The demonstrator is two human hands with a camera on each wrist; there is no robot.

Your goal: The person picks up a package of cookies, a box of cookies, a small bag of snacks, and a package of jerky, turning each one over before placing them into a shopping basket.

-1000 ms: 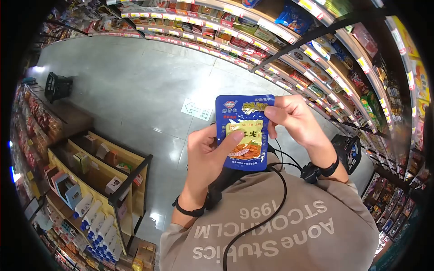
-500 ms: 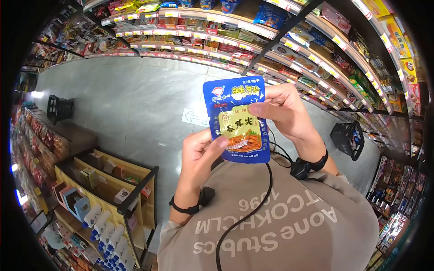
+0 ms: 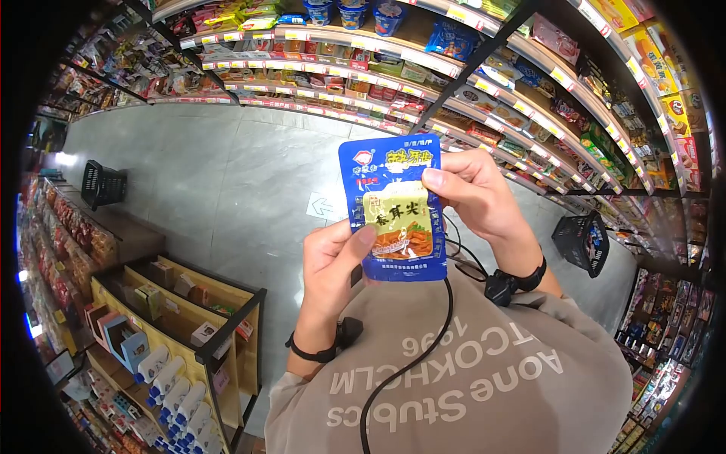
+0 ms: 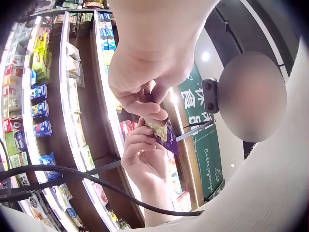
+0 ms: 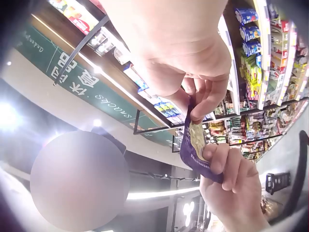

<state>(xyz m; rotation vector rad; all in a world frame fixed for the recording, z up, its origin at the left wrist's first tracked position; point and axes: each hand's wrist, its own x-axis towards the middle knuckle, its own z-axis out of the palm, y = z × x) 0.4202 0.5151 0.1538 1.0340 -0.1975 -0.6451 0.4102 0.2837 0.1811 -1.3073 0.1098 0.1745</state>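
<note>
A blue snack pouch [image 3: 397,208] with a pale yellow label and a picture of food is held up in front of the chest, printed face towards the head camera. My left hand [image 3: 329,261] pinches its lower left edge, the thumb lying over the front. At the upper right edge my right hand [image 3: 480,195] grips it between thumb and fingers. In the left wrist view the pouch [image 4: 167,140] shows edge-on between both hands. From the right wrist, the pouch [image 5: 193,145] looks slightly bent, its back turned to the camera.
Long shelves [image 3: 363,57] of packaged snacks curve across the far side and right. A wooden display stand [image 3: 178,303] with boxes and white bottles is at the left. Black baskets stand on the floor, one basket [image 3: 103,184] far left, another basket [image 3: 581,240] at right. A black cable [image 3: 408,363] crosses the shirt.
The pouch has shifted slightly left in the head view since a second ago, and my left thumb has slid from the label's middle towards its left edge. Both hands keep their hold.
</note>
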